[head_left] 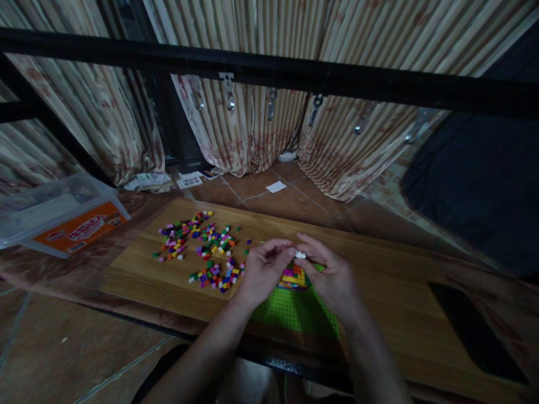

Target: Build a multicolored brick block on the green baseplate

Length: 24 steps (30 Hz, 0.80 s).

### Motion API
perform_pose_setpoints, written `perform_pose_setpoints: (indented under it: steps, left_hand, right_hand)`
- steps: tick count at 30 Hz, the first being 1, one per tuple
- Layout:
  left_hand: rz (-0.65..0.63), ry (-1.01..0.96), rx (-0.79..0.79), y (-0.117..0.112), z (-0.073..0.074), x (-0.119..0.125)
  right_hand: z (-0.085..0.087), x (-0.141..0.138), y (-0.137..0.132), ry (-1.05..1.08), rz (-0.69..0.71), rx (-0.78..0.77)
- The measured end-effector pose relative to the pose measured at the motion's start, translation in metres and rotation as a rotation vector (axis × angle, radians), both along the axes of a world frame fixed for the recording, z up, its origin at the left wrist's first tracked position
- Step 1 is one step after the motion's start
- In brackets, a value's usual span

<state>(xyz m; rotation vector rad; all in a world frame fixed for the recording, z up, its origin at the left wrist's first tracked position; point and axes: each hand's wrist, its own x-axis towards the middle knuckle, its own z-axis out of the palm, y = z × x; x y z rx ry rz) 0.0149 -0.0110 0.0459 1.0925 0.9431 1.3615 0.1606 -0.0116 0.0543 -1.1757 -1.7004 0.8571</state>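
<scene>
A small white toy brick (300, 255) is pinched between the fingertips of my left hand (267, 266) and my right hand (330, 275), which meet above the table. Both hands are closed around it, with several fingers curled. Below them a bright green studded baseplate (295, 311) lies near the table's front edge. A multicoloured brick build (293, 276) with yellow, pink and orange pieces stands on the baseplate, partly hidden by my hands. To the left, many loose coloured bricks (217, 241) are scattered over the wooden board.
A clear plastic box (80, 210) with an orange label stands at the left. A dark flat panel (475, 331) lies at the right of the wooden tabletop (391, 292). A black metal bar (269, 67) with hooks crosses in front of striped curtains (252, 129).
</scene>
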Motion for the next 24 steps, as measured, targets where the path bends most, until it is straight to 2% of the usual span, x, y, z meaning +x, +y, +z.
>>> perform_pose_setpoints:
  steps: [4, 8, 13, 16, 20, 24]
  left_hand:
    - [-0.009, 0.011, 0.004, 0.002, -0.004, -0.001]
    - [0.026, 0.032, 0.021, 0.003, -0.006, -0.002]
    - [0.05, 0.211, 0.102, 0.0, -0.007, 0.001]
    - [0.086, 0.336, 0.104, 0.0, -0.009, 0.0]
    - [0.224, 0.514, 0.041, 0.009, -0.019, -0.007]
    - [0.19, 0.489, -0.023, 0.018, -0.03, -0.009]
  right_hand:
    - [-0.007, 0.002, 0.002, -0.07, -0.029, 0.026]
    - [-0.003, 0.007, 0.003, -0.132, -0.04, 0.052]
    - [0.003, 0.013, 0.005, -0.246, -0.02, 0.17]
    - [-0.004, 0.018, 0.009, -0.233, -0.059, 0.187]
    - [-0.016, 0.022, 0.013, -0.218, -0.092, 0.163]
    - [-0.026, 0.022, 0.013, -0.229, -0.095, 0.14]
